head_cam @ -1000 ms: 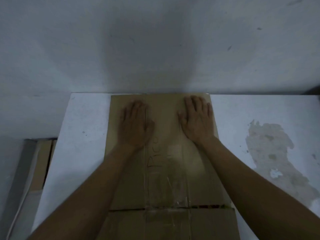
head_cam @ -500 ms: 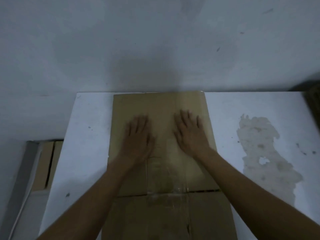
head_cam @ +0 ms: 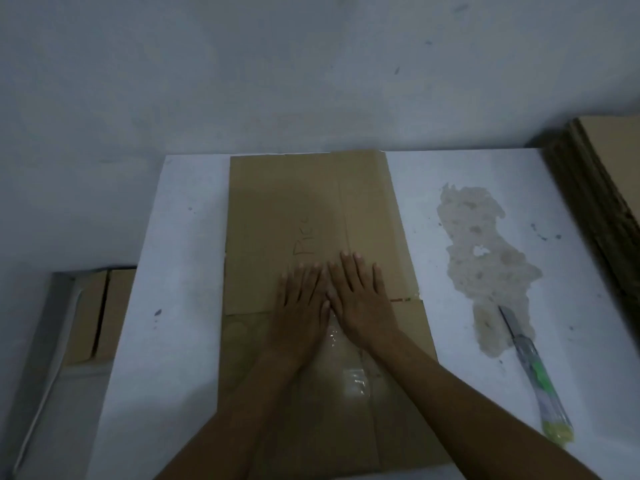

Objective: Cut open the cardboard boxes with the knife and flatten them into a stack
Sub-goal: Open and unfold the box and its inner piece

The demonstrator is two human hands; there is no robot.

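white table, grey wall, dim light

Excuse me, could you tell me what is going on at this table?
A person presses a flattened cardboard box against the white table, left hand and right hand flat and side by side near a fold. The knife lies untouched on the table to the right, and a stack of flat cardboard sits at the far right.

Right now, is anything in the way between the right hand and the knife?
Nothing visible is. The right hand lies flat on the flattened box, and the knife lies to its right on the table, its blade over a worn patch. Only box and table surface show between them.
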